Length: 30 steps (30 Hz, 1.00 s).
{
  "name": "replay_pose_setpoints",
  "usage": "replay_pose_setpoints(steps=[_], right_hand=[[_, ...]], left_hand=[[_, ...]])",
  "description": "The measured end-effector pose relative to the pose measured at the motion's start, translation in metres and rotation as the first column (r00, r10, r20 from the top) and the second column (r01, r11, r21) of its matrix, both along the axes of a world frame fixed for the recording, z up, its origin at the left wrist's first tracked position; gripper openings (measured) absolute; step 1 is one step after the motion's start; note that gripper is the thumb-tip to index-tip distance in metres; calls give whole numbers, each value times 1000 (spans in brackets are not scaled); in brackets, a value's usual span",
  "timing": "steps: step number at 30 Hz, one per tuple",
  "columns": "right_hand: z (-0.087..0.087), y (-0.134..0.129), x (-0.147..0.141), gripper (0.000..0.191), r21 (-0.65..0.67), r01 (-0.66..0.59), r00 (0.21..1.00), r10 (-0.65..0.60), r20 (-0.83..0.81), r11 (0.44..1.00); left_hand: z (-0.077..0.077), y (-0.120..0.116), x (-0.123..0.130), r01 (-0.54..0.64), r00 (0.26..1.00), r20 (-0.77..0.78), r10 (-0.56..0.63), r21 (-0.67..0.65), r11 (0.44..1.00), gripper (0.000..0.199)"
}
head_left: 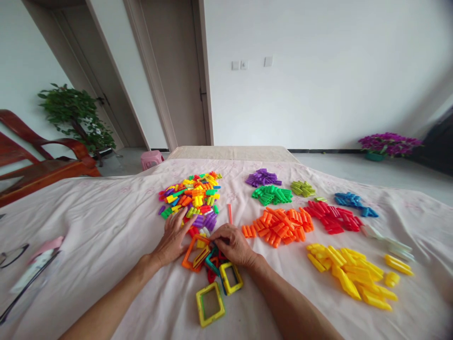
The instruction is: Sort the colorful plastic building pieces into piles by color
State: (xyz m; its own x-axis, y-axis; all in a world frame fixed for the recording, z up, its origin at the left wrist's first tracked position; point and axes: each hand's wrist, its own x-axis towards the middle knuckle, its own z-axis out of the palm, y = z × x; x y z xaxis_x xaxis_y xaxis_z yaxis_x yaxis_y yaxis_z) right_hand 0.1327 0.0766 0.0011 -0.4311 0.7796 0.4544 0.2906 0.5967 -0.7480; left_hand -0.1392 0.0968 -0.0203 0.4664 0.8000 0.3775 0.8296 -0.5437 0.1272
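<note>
My left hand point(173, 238), its fingers apart, rests at the near edge of a mixed pile of coloured plastic pieces point(193, 193). Beside its thumb lies an orange square frame point(186, 259). My right hand point(233, 243) is closed in a pinch over several coloured frames; whatever its fingertips hold is hidden. A thin red stick point(230, 213) shows just beyond its knuckles, and I cannot tell whether the hand touches it. Closer to me are a small yellow frame point(238, 284) and a larger yellow square frame point(220, 315).
Sorted piles lie on the right: purple point(264, 177), green point(272, 194), olive point(302, 189), blue point(356, 203), orange point(279, 226), red point(332, 217), whitish point(399, 248) and yellow point(354, 271) pieces. Glasses point(14, 255) sit at the left on the pink cloth point(106, 222).
</note>
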Motion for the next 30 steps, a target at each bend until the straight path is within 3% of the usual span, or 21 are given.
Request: replay_pose_setpoints(steps=[7, 15, 20, 23, 25, 27, 28, 30], right_hand=[[-3, 0, -1, 27, 1, 11, 1000, -11, -20, 1000], [-1, -2, 0, 25, 9, 25, 1000, -25, 13, 1000], [1, -5, 2, 19, 25, 55, 998, -55, -21, 998], [-1, -6, 4, 17, 21, 211, 977, -210, -43, 977], [-1, -2, 6, 19, 21, 328, 944, -327, -39, 944], [1, 7, 7, 23, 30, 423, 906, -423, 14, 906], [3, 14, 7, 27, 39, 450, 890, -452, 61, 892], [10, 30, 4, 38, 72, 474, 860, -479, 175, 878]], left_hand=[[-5, 17, 30, 8, 997, 82, -9, 19, 1000, 80], [-2, 61, 67, -173, 984, 71, 165, 130, 976, 83], [18, 63, 49, -178, 949, 300, 100, 243, 954, 46], [22, 61, 14, -442, 778, 571, 262, 201, 874, 44], [17, 58, -10, -676, 574, 642, 508, 22, 736, 48], [10, 57, -30, -804, 393, 602, 695, -141, 577, 52], [6, 57, -38, -821, 352, 577, 736, -187, 540, 53], [3, 60, -46, -807, 346, 530, 774, -252, 534, 55]])
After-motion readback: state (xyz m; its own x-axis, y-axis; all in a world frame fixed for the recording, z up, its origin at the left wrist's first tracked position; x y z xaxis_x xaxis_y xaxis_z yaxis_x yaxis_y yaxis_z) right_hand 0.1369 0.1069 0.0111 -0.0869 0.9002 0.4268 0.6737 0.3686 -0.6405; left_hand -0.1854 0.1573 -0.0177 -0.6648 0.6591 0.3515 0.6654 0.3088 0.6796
